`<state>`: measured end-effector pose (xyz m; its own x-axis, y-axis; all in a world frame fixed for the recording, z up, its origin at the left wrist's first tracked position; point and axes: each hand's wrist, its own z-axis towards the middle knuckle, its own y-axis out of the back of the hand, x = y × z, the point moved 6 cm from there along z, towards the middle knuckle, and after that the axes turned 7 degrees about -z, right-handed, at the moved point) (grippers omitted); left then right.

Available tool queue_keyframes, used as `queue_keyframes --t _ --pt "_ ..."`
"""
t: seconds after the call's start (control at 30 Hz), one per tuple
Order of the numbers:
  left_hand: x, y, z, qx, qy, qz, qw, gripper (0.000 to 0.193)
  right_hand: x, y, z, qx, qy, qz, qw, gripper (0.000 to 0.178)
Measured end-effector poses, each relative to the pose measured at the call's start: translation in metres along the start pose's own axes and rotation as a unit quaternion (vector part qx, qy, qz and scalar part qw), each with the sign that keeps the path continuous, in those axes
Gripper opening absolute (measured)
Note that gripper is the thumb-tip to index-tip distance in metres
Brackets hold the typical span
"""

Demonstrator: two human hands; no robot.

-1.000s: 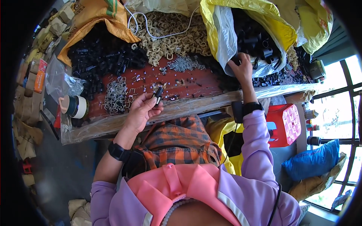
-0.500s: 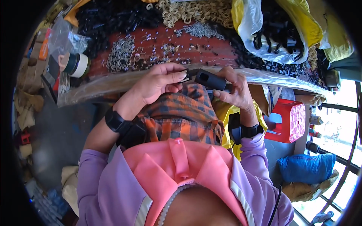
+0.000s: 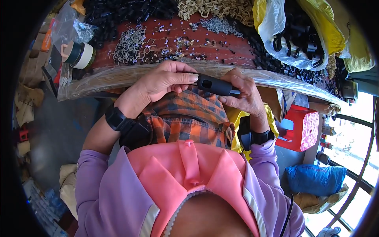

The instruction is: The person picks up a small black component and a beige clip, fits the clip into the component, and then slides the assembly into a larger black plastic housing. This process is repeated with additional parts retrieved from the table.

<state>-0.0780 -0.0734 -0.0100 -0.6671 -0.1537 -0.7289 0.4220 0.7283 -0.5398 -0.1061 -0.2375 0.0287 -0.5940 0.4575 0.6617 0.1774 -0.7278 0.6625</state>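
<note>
The left hand (image 3: 167, 81) narrowed to a pinch, thumb against fingers, on a small black piece (image 3: 196, 83) that was almost hidden by the fingertips; the right hand (image 3: 244, 93) was curled around the right end of a hollow matte-black cylinder with a rounded side opening (image 3: 215, 85), thumb below and fingers above; the cylinder lay nearly level over the lap, just in front of the table's edge, its left end at the left fingertips.

The two parts had seemingly been brought together end to end; whether they were joined could not be told. On the red tabletop (image 3: 233, 47) many pieces lay loose and apart: bent silvery metal loops (image 3: 130, 45), small grey metal bits (image 3: 221, 25) and beige rings (image 3: 217, 10); more black parts filled a clear plastic bag (image 3: 295, 59) to the right.
</note>
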Motion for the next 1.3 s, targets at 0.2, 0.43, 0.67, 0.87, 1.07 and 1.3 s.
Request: queue_keyframes --t 0.2,0.43,0.67,0.87,1.07,1.3 --pt "-0.007 0.001 -0.002 -0.013 -0.021 0.082 0.996 0.024 0.003 -0.001 0.005 0.016 -0.027 -0.014 0.999 0.044" --pt "-0.007 -0.001 -0.003 -0.029 0.02 0.089 0.995 0.024 0.005 -0.006 0.006 0.023 -0.029 0.0 0.999 0.046" --pt "-0.004 0.001 0.001 -0.095 -0.011 0.071 0.993 0.025 0.002 -0.015 0.003 -0.003 -0.063 -0.011 0.998 0.046" --pt "-0.003 0.0 0.002 -0.093 -0.026 0.01 0.995 0.026 0.013 -0.023 0.013 -0.005 -0.057 0.009 0.998 0.069" --pt "-0.002 -0.011 0.003 -0.044 -0.048 0.007 0.998 0.025 0.026 -0.034 0.025 0.002 -0.006 0.082 0.997 0.096" --pt "0.001 -0.014 0.003 -0.053 -0.044 -0.001 0.998 0.026 0.028 -0.033 0.023 -0.007 -0.035 0.098 0.995 0.092"
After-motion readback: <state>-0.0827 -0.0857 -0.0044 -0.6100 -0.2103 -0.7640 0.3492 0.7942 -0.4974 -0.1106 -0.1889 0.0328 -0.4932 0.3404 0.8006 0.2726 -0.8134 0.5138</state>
